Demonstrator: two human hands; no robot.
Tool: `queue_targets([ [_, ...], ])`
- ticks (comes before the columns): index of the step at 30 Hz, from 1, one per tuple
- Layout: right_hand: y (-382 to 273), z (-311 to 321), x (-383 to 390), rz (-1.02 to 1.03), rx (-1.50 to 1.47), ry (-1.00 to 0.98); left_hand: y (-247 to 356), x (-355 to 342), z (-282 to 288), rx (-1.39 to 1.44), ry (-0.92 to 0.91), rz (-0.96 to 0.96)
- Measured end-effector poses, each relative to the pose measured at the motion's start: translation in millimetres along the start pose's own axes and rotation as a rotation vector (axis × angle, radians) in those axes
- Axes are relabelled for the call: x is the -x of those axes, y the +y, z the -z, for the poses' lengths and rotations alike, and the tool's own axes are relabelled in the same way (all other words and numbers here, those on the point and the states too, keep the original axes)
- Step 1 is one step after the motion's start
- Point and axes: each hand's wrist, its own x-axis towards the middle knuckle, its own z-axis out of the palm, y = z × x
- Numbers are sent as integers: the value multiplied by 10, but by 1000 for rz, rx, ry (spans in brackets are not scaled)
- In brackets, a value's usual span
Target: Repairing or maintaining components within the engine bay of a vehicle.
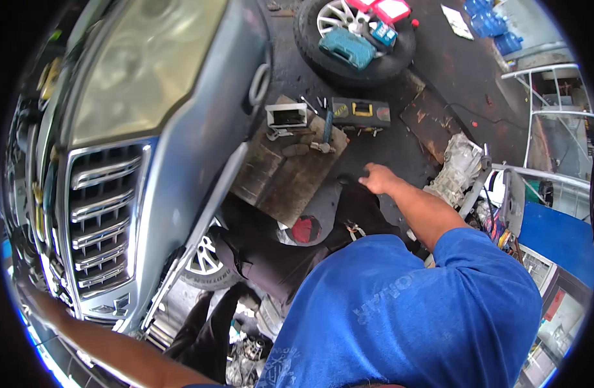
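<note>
My right arm reaches out from a blue sleeve, and my right hand is by the knee of the dark trousers. Its fingers are partly stretched, with nothing visible in them. At the far left, my left forearm passes below the grille of a silver-grey car. My left hand is dim and smeared at the car's front edge, its fingers not readable. Beyond my right hand, a blue-handled hammer, an adjustable wrench and a white open box lie on a worn board.
A dark toolbox stands beyond the board. Farther back, a tyre carries a teal case and a red case. At right are a metal gearbox housing and a white metal frame. Dark-trousered legs show at lower left.
</note>
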Motion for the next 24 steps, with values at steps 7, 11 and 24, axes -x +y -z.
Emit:
queue_targets([
  [7,1347,141,301,-74,-88,-256,1981,771,-1691,-37,-137,-410],
  [11,1839,108,336,-300,-182,-216,2880,886,-2397,-123,-143,-655],
  [24,1443,452,-1107,-166,-328,-113,2628,713,-3527,-552,222,-411],
])
